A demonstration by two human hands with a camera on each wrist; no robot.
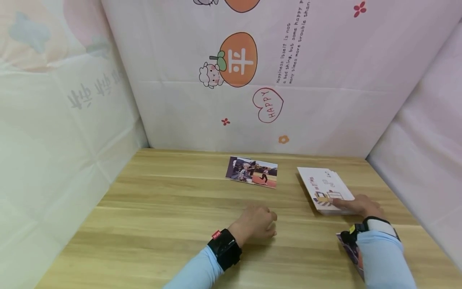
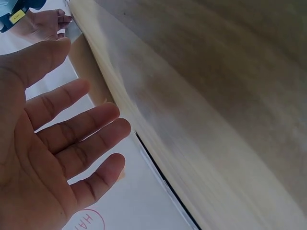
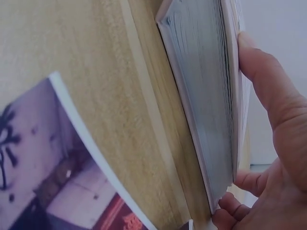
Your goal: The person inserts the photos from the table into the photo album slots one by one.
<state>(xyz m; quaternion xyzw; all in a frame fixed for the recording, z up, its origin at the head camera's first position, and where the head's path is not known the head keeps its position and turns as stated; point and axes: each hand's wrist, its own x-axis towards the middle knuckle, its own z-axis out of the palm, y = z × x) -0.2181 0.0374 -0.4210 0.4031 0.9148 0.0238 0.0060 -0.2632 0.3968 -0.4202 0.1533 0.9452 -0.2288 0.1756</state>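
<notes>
White book [image 1: 323,182] is on the right side of the wooden table [image 1: 173,200], at 2 o'clock from the left hand [image 1: 256,222], if 12 o'clock points to the far wall sheet [image 1: 173,116]. Its cover has a small drawing with a yellow part, and its pages make a thick stack. I can't tell if it lies all the way flat.

The right hand [image 1: 362,204] grips the book at its 4 o'clock corner. The right wrist view shows the thumb [image 3: 268,79] on the cover and other fingers [image 3: 252,181] bent round the bottom end.

The left hand holds nothing. Its fingers are loose and a bit bent.

Small photos [image 1: 265,174] lie in a pile near 12 o'clock from the left hand, and at 9 o'clock from the book. They overlap, and one shows somebody running.

A purple photo [image 1: 350,252] lies at 5 o'clock from the book, partly hidden by the right blue sleeve [image 1: 384,259].

At 12 o'clock, the wall sheet has a big orange fruit [image 1: 238,60] and a red heart [image 1: 268,105] on it.
</notes>
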